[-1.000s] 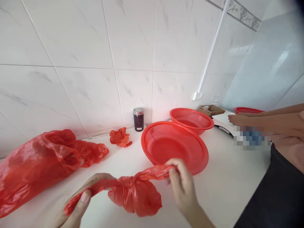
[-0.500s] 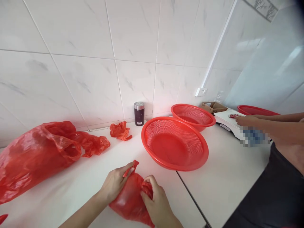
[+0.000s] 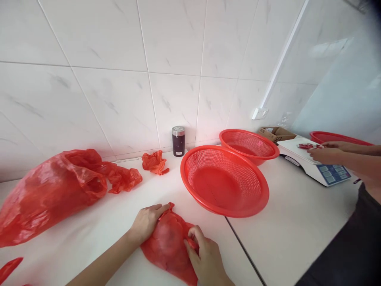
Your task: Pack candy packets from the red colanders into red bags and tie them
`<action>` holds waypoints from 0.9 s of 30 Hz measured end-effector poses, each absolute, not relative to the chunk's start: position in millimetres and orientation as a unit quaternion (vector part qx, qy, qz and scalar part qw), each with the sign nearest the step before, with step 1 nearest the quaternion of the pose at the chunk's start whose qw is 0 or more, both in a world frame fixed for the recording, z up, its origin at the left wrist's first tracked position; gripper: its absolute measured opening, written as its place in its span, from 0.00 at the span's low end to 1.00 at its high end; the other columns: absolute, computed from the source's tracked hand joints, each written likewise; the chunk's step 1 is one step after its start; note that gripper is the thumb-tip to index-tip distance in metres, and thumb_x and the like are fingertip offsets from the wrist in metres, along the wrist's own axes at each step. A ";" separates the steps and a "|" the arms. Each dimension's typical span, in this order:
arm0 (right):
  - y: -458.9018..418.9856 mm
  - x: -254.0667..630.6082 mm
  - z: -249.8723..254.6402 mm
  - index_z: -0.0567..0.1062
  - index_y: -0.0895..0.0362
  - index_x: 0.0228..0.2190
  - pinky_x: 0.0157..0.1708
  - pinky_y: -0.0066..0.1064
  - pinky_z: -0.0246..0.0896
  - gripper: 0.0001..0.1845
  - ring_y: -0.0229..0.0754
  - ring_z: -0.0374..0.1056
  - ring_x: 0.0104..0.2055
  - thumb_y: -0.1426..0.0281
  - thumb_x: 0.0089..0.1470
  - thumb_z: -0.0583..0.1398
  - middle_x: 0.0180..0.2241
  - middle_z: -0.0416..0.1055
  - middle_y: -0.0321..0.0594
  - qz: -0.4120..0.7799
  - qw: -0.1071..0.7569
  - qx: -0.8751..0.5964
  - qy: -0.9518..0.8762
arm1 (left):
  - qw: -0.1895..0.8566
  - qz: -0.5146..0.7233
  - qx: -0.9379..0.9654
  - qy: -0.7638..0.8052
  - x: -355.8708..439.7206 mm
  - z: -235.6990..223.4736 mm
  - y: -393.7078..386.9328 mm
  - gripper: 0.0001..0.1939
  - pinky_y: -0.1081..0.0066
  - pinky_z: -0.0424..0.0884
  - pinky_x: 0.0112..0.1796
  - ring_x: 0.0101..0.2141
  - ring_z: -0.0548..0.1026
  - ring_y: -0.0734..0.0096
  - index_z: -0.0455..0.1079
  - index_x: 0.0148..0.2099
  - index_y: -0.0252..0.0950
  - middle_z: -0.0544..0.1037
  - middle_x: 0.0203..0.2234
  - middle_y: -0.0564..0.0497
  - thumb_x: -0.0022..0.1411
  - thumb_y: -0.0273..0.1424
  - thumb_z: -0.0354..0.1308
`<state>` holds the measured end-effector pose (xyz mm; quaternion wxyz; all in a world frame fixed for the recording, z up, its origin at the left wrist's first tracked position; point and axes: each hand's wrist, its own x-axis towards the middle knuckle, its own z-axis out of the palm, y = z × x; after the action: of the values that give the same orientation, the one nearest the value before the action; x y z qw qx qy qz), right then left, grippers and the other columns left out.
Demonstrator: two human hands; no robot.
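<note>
A filled red plastic bag (image 3: 169, 242) rests on the white table, low in the middle of the view. My left hand (image 3: 148, 223) grips the bag's upper left corner, with a twist of red film poking out past the fingertips. On the bag's right side, my right hand (image 3: 204, 250) pinches another gathered bit of the film between thumb and fingers. Whatever is inside shows only as a dim round shape through the plastic. Just beyond my hands sits a large red perforated basket (image 3: 220, 184) with a bare bottom.
A bigger red bag (image 3: 56, 194) lies at left, near a crumpled red bag (image 3: 154, 162). A dark tumbler (image 3: 178, 142) stands by the wall. Behind are a second red basket (image 3: 247, 145) and a cardboard box (image 3: 276, 134). At right, another person's hands (image 3: 324, 153) work over a white scale (image 3: 300, 159).
The film between my hands is spread wider and flatter, and the bag's face shows more. My view has shifted slightly left. The other person's hands have uncovered the scale's keypad.
</note>
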<state>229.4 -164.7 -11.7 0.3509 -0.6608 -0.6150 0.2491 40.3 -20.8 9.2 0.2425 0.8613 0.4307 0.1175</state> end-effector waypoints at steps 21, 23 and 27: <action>-184.1 232.8 50.3 0.64 0.54 0.25 0.20 0.27 0.40 0.21 0.33 0.45 0.20 0.51 0.59 0.52 0.18 0.50 0.28 0.443 0.522 -0.515 -0.516 | 0.257 0.314 0.739 0.538 -15.0 87.6 -25.0 0.14 0.58 0.65 0.49 0.46 0.70 0.57 0.69 0.45 0.42 0.74 0.44 0.47 0.62 0.42 0.50; -182.6 228.9 63.9 0.66 0.55 0.25 0.21 0.26 0.44 0.21 0.33 0.49 0.21 0.52 0.59 0.52 0.19 0.55 0.30 0.428 0.530 -0.510 -0.526 | 0.214 0.252 0.857 0.395 4.1 94.1 -39.4 0.13 0.59 0.62 0.53 0.51 0.68 0.57 0.71 0.48 0.46 0.74 0.49 0.48 0.63 0.39 0.53; -181.4 228.3 74.0 0.66 0.55 0.24 0.21 0.26 0.46 0.21 0.33 0.48 0.20 0.52 0.58 0.54 0.20 0.59 0.32 0.428 0.559 -0.514 -0.491 | 0.151 0.079 0.960 0.223 30.9 90.6 -66.6 0.20 0.55 0.58 0.54 0.46 0.71 0.58 0.68 0.54 0.49 0.77 0.45 0.51 0.59 0.30 0.59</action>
<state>228.3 -181.4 74.0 0.5590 -0.5136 -0.4909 0.4276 30.9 -66.6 90.6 0.1506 0.9598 0.2233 0.0787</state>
